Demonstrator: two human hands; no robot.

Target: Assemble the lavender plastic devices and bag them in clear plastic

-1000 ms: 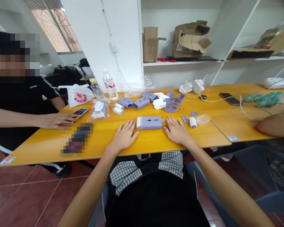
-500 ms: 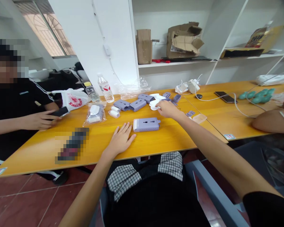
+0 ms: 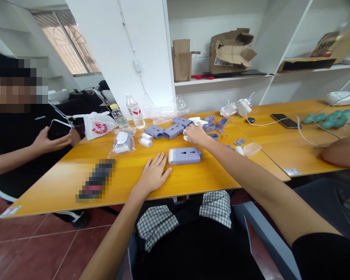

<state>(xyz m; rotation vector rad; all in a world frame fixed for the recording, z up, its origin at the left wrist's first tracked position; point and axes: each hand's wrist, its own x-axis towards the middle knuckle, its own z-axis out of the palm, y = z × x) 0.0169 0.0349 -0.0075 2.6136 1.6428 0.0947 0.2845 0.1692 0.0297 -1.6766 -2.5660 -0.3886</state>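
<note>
My left hand lies flat on the table, palm down with fingers stretched out. Just right of its fingertips rests a lavender plastic casing with two dark slots and a whitish left end. My right hand reaches over the pile of parts, its fingers bent down around a white plastic part, mostly hidden beneath them. Behind that hand lie more lavender casings and another white part. Small lavender cups and flat lavender rings are scattered to its right.
White cylinders and a bagged lavender device lie left. Bottles and a white bag stand behind. A clear tray, chargers and a phone lie right. A person holding a phone sits left.
My right hand has moved slightly left and nearer over the white part, its fingers bending down. My left hand stays flat. The person at left has raised the phone, and the view has shifted a little.
</note>
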